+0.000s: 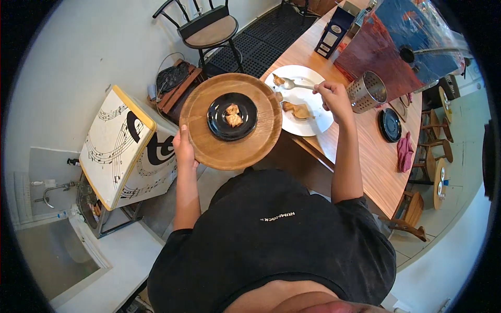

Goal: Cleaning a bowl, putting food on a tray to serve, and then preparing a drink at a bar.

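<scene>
My left hand (pixel 184 149) grips the left edge of a round wooden tray (pixel 199 156). On the tray rests a small black plate (pixel 213 127) with pieces of browned, folded food (pixel 233 117). My right hand (pixel 334 98) holds a metal spoon (pixel 301 86) by its handle, over a large white plate (pixel 321 124) on the wooden table. At the spoon's bowl is a small piece of browned food (pixel 278 80). More browned food (pixel 301 111) lies on the white plate, close to the tray's right edge.
A perforated metal utensil holder (pixel 366 92) stands right of my right hand on the table (pixel 364 156). Farther right lie black dishes (pixel 390 125) and a pink cloth (pixel 404 152). A dark blue box (pixel 334 31) and a large painted panel (pixel 391 51) stand behind; a chair (pixel 211 31) is beyond the tray.
</scene>
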`<state>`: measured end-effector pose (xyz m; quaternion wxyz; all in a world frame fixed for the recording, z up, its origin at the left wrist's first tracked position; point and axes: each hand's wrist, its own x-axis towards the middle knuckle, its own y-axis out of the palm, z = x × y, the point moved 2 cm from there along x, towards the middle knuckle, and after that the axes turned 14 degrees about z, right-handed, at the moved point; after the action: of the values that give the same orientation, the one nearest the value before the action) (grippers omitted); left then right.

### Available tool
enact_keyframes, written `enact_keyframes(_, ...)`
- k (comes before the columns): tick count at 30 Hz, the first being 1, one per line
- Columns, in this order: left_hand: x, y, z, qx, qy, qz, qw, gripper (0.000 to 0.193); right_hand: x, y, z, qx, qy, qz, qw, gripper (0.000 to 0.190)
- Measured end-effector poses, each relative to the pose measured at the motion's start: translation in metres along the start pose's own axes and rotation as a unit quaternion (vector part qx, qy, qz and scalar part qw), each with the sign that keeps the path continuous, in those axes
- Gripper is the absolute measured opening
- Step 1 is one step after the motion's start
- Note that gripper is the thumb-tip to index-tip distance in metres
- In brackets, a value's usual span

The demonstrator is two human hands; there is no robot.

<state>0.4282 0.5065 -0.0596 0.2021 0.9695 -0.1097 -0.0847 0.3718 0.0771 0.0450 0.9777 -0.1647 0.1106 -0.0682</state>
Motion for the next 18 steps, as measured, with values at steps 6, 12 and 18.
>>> enact_keyframes(6,0.002,0.016,-0.005,-0.022,-0.001,0.015,1.0,0.039,-0.024,0.042,0.036,-0.187,-0.14,0.016,0.972,0.029)
enact_keyframes(12,0.004,0.022,-0.005,-0.019,-0.006,0.02,1.0,0.038,-0.054,0.087,0.065,-0.217,-0.139,0.025,0.966,0.022)
enact_keyframes(18,0.002,0.032,-0.011,-0.021,-0.021,0.019,0.999,0.038,-0.065,0.098,0.079,-0.29,-0.209,0.007,0.934,0.015)
